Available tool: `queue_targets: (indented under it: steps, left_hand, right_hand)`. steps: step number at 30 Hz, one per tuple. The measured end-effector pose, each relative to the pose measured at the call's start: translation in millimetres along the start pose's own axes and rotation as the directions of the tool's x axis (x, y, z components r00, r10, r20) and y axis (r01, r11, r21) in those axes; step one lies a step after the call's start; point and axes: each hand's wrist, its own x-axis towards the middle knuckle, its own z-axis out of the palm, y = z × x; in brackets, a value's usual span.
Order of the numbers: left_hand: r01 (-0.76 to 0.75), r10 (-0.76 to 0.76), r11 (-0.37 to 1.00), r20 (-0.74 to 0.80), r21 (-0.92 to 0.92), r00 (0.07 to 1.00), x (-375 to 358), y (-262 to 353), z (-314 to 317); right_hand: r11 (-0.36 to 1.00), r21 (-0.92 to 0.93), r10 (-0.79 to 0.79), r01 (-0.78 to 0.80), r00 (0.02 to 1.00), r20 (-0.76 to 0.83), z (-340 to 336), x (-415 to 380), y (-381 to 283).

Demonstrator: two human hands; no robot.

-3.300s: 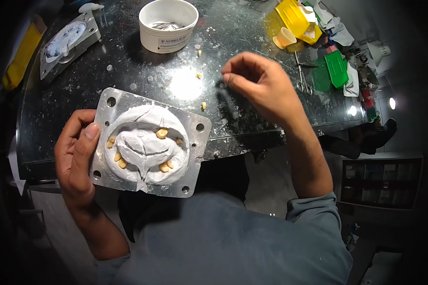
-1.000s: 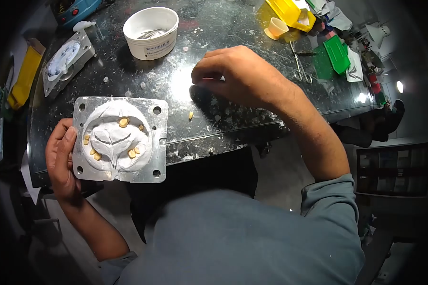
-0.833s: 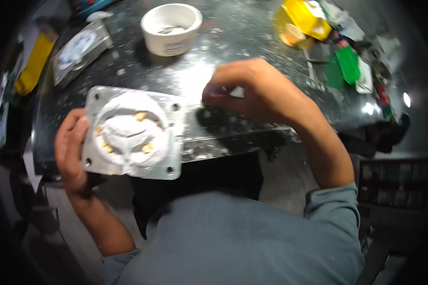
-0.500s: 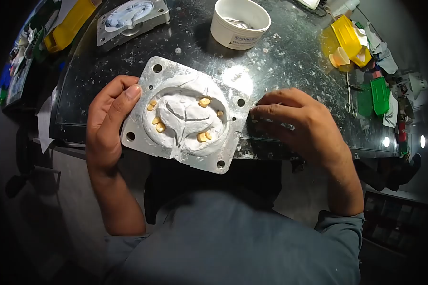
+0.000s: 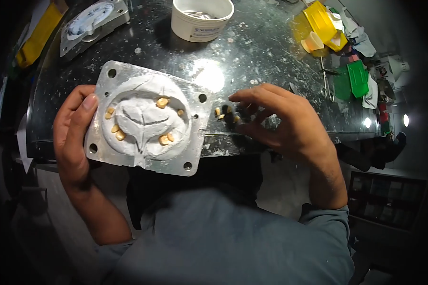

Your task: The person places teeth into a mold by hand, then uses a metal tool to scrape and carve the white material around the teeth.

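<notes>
My left hand (image 5: 73,133) grips the left edge of a square metal denture flask half (image 5: 173,166), thumb on top and fingers underneath. White plaster (image 5: 142,121) fills its round cavity, with a cracked mound in the middle. Several yellowish artificial teeth (image 5: 162,103) sit in the plaster around that mound. Just right of the flask, several loose artificial teeth (image 5: 218,112) lie on the dark bench. Over them hovers my right hand (image 5: 292,116), thumb and fingers apart, with nothing visible between them.
A white tub (image 5: 202,21) with metal pieces inside stands at the back. Another flask half (image 5: 92,23) lies at back left, near a yellow bin (image 5: 40,35). To the right are a yellow container (image 5: 321,21), a small cup (image 5: 313,42), scissor-like metal tool (image 5: 325,80) and green tray (image 5: 357,78).
The whole view has shifted, so the bench items appear further left. My right hand has drawn away from the flask's edge with its fingers spread, and loose teeth now show beneath it.
</notes>
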Motion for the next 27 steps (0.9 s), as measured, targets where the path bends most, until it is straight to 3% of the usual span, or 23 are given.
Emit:
queue_targets:
  steps: [7,9,13,20,22,27]
  left_hand:
    - [-0.011,0.011,1.000,-0.032,0.023,0.999,-0.7,-0.7,0.5]
    - [-0.006,0.006,1.000,-0.009,0.030,1.000,-0.6,0.2,0.1]
    - [0.011,-0.010,0.999,-0.031,0.042,0.999,-0.7,1.8,0.0]
    - [0.021,-0.021,0.999,-0.009,-0.045,1.000,-1.6,1.1,2.9]
    - [0.012,-0.012,0.999,0.000,-0.049,1.000,-0.9,1.8,3.1]
    - [0.005,-0.004,0.999,0.014,-0.049,1.000,-0.4,1.4,2.0]
  right_hand:
    - [1.000,0.028,0.014,-0.014,1.000,0.005,9.0,6.0,-12.1]
    - [0.993,-0.080,-0.097,0.091,0.993,-0.073,18.7,6.7,-14.0]
    - [0.990,-0.089,-0.117,0.108,0.989,-0.093,23.3,9.1,-20.6]
    - [0.994,-0.107,-0.029,0.012,0.987,-0.158,27.7,15.7,-21.1]
    - [0.984,-0.173,-0.082,0.044,0.973,-0.215,27.3,28.3,-12.3]
    - [0.977,-0.134,-0.193,0.164,0.950,-0.244,33.4,80.0,1.5]
